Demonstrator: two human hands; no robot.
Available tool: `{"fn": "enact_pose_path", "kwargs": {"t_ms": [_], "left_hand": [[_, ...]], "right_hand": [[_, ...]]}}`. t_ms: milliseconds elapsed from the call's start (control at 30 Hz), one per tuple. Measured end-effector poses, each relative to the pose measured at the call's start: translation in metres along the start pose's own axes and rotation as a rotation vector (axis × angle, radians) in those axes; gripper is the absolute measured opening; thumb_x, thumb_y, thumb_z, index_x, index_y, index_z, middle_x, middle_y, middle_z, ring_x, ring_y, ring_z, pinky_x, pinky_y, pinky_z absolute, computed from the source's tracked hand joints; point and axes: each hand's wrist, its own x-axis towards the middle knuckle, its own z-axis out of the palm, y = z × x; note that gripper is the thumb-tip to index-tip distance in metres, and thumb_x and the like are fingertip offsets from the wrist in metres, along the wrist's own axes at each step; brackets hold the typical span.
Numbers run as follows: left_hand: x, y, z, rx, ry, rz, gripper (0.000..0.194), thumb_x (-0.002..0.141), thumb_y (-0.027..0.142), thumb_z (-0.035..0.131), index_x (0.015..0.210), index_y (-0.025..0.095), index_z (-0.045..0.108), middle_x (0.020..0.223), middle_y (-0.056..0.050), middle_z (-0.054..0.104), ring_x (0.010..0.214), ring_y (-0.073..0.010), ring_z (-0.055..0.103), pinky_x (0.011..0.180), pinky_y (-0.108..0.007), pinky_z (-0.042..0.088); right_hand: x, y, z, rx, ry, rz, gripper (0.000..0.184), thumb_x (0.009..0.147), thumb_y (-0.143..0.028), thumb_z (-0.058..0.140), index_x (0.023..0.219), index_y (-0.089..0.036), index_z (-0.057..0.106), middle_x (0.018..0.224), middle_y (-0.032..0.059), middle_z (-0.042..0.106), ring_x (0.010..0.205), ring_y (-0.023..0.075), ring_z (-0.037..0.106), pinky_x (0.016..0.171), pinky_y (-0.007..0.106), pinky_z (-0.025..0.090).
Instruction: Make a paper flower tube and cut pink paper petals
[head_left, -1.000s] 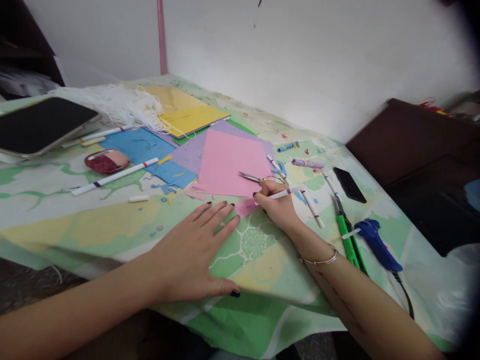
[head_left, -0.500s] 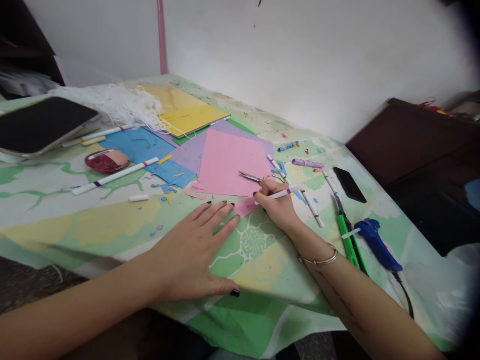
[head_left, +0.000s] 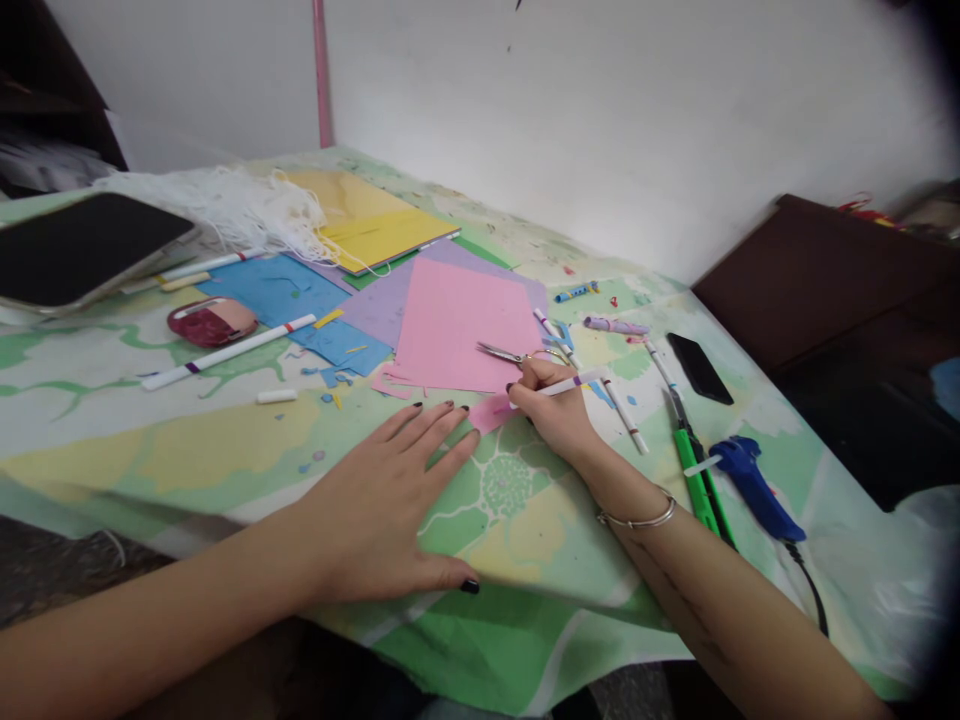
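Note:
My left hand (head_left: pixel 397 490) lies flat on the flowered tablecloth, fingers spread, its fingertips at the left end of a small pink strip (head_left: pixel 489 412). Pinched in my right hand (head_left: pixel 553 408) is a white marker (head_left: pixel 564 386) with a purple band, its tip down at the strip. My right fingers hide part of the strip. Just beyond them, scissors (head_left: pixel 501 353) rest on a large pink sheet (head_left: pixel 461 320), their handles partly behind my right hand. A purple sheet (head_left: pixel 379 305) and a blue sheet (head_left: pixel 315 300) lie under and beside the pink one.
To the right are a green cutter (head_left: pixel 697 480), a blue glue gun (head_left: pixel 761 490) with a cord, and a black phone (head_left: pixel 700 368). At left stand a tablet (head_left: pixel 90 245), white string (head_left: pixel 232 210) and a dark red case (head_left: pixel 212 320). Several markers and paper scraps lie about.

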Motion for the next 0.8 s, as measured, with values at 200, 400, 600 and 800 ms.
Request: {"fn": "enact_pose_path", "kwargs": {"t_ms": [200,400,600,800], "left_hand": [[0.0000,0.0009,-0.0003,-0.006,0.011,-0.005,0.101,0.069,0.082,0.040,0.144,0.014,0.030,0.151,-0.017,0.025,0.139,-0.0340,0.020,0.113,-0.047,0.011],[0.0004,0.0006,-0.0009,-0.011,-0.002,-0.005,0.102,0.069,0.082,0.038,0.144,0.014,0.030,0.151,-0.017,0.025,0.139,-0.0344,0.020,0.113,-0.048,0.011],[0.0002,0.0004,-0.0006,0.003,-0.002,-0.002,0.102,0.069,0.082,0.037,0.144,0.014,0.030,0.152,-0.017,0.025,0.140,-0.0337,0.019,0.113,-0.047,0.011],[0.0007,0.0008,-0.0006,0.009,-0.014,-0.005,0.102,0.069,0.083,0.036,0.145,0.014,0.029,0.152,-0.017,0.024,0.140,-0.0335,0.018,0.113,-0.047,0.010]], "right_hand": [[-0.0001,0.0004,-0.0011,-0.029,0.041,0.006,0.031,0.064,-0.008,0.054,0.047,-0.020,0.031,0.048,-0.0061,0.031,0.052,0.0108,0.031,0.052,0.028,0.027],[-0.0002,0.0004,-0.0013,-0.025,0.041,0.016,0.031,0.063,-0.008,0.054,0.047,-0.020,0.030,0.048,-0.0056,0.032,0.053,0.0114,0.032,0.053,0.028,0.027],[-0.0008,-0.0010,-0.0019,-0.010,0.012,0.000,0.032,0.063,-0.008,0.053,0.047,-0.020,0.029,0.048,-0.0059,0.030,0.051,0.0105,0.029,0.051,0.028,0.025],[-0.0003,-0.0002,-0.0006,0.017,-0.011,-0.005,0.033,0.064,-0.007,0.053,0.048,-0.020,0.028,0.048,-0.0066,0.029,0.050,0.0096,0.027,0.050,0.027,0.024]]}}
